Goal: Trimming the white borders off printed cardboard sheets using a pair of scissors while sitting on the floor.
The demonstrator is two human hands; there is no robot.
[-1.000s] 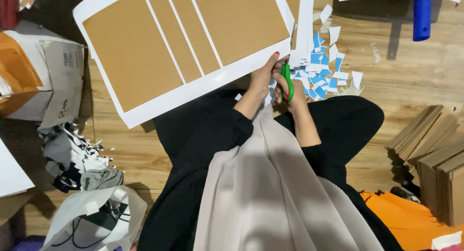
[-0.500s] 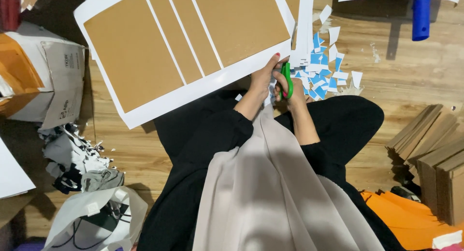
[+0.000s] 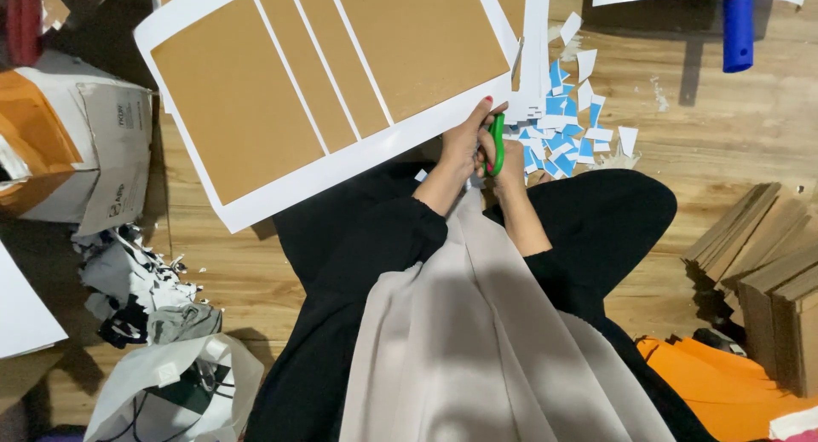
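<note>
Nearest the camera, a pale beige garment [image 3: 477,348] over black-clad legs [image 3: 358,255] of the seated person, on a wooden plank floor [image 3: 733,144]; to the near left, a white plastic bag [image 3: 170,399] and a heap of crumpled black-and-white paper [image 3: 136,289]; to the near right, orange sheets [image 3: 724,382] and stacked brown cardboard pieces [image 3: 758,255].

At mid-distance, both forearms converge; the left hand [image 3: 464,140] is closed on the lower white margin of a large white sheet printed with brown rectangular panels [image 3: 332,76], thumb on top, holding that edge steady; the right hand [image 3: 509,152], just beside it, is closed through the handles of a pair of green-handled scissors [image 3: 497,144], whose blades are hidden, so their opening cannot be told.

The sheet lies flat on the floor ahead of the knees, its near right corner at the hands; the panels appear uncut and joined by white strips, which suggests that most separation remains; trimming seems confined to the right edge, where a narrow white strip [image 3: 535,42] hangs partly free.

Just right of the hands, a scatter of small blue-and-white paper offcuts [image 3: 567,127], evidence of cutting already done; farther left, a white and orange cardboard box [image 3: 77,144]; farthest right, a blue cylindrical tube [image 3: 739,25].
</note>
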